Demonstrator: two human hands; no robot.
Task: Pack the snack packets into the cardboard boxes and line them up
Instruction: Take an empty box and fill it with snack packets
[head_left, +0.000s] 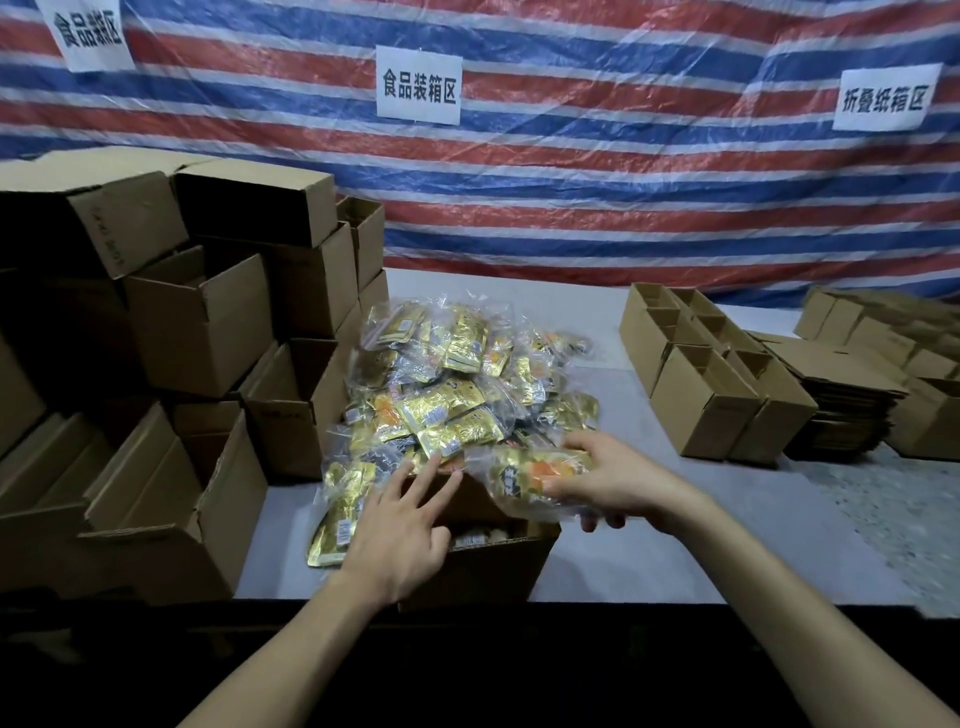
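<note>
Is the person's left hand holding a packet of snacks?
No, the left hand is spread open over the cardboard box; only the right hand grips a snack packet.

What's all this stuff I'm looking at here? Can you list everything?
Snack packets: a big heap, gold and clear, table centre.
Open box: one, brown, at the near edge, under the hands.
Stacked boxes: many, brown, left.
Empty boxes: a lined-up group, brown, right.
Flat cardboard: one stack, brown, far right.
Table: one, grey.
Tarp: red, white, blue stripes, behind.
Signs: three, white, on the tarp.
Left hand: open, over the box.
Right hand: holding a bagged packet.
</note>
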